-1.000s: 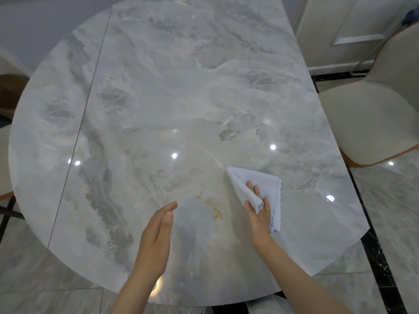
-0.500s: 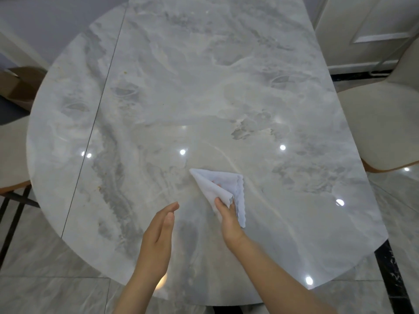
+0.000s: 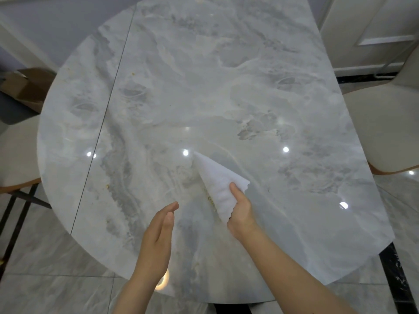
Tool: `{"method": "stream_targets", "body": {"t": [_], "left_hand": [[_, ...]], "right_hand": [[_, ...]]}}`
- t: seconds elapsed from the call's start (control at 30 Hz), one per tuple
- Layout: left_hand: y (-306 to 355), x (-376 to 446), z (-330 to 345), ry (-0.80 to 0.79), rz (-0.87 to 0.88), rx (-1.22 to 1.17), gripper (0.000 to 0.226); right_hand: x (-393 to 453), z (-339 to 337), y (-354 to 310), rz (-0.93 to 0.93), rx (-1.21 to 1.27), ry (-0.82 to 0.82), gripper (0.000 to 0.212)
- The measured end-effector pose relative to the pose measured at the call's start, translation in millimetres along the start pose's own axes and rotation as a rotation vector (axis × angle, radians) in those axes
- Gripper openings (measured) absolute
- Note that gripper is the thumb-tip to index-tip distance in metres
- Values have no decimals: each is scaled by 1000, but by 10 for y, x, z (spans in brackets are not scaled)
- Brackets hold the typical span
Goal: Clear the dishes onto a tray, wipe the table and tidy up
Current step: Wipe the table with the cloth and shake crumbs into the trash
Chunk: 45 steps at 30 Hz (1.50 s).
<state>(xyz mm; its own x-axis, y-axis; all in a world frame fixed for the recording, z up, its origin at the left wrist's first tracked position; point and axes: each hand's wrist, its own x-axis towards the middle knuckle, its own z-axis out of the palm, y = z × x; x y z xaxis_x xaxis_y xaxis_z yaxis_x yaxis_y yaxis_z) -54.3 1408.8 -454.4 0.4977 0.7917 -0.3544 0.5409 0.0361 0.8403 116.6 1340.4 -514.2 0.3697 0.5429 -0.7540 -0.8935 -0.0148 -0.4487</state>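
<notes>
Grey marble tabletop (image 3: 226,87) fills your view, chairs at both sides. Your right hand (image 3: 241,211) pinches a folded white cloth (image 3: 215,184) against it near the front edge, yellow crumbs (image 3: 209,198) along the cloth's left edge. Your left hand (image 3: 158,236) hovers flat, fingers together.

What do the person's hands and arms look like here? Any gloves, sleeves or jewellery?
Both are bare. The left hand and the right hand wear no gloves, and no rings, watch or bracelet show. No sleeve is visible on either forearm as far as the bottom edge of the picture. The fingernails that show look short and unpainted.
</notes>
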Motion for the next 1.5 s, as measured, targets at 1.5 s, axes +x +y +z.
{"method": "stream_targets", "body": {"t": [1.5], "left_hand": [[60, 265, -654, -174, 80, 84, 45]], "right_hand": [[26, -299, 405, -562, -812, 294, 42]]}}
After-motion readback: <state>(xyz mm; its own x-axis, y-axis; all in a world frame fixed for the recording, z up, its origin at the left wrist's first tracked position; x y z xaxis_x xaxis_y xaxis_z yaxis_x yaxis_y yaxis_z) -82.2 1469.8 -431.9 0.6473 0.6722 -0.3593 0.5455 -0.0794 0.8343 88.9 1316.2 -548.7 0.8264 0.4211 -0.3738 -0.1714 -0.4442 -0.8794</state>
